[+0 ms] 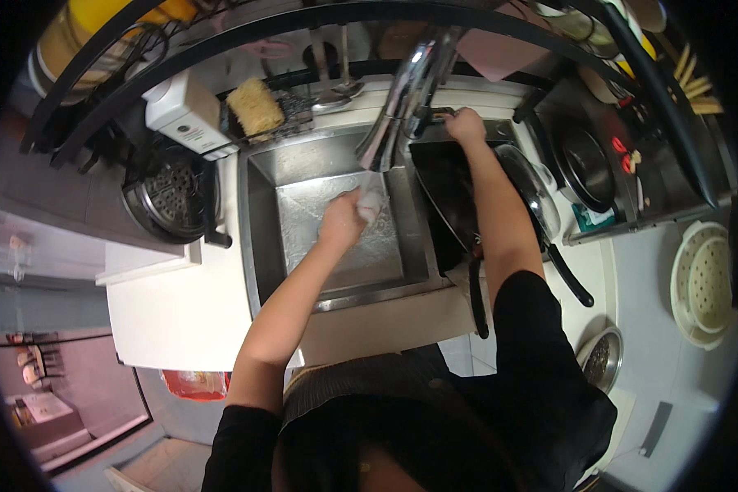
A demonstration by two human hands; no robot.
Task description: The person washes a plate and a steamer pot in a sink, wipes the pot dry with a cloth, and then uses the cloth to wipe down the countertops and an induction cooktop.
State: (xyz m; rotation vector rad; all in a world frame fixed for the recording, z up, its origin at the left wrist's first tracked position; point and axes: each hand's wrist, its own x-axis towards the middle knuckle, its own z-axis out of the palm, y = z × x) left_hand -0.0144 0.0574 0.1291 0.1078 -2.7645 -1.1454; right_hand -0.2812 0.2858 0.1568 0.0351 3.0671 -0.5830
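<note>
Over the stainless steel sink basin [264,246], my left hand [342,220] holds a small pale object [371,206] under the stream from the faucet [384,138]; water blurs it, so I cannot tell what it is. My right hand [465,126] is at the faucet's lever [441,115], behind the second basin, with the fingers closed on it. A dark wok [446,184] rests in that second basin below my right forearm.
Left of the sink stand a white bottle [187,114], a yellow sponge [255,106] and a steel steamer insert [169,194]. A glass lid [532,184] and a black pot [584,163] are on the right. A black rack [270,31] spans above.
</note>
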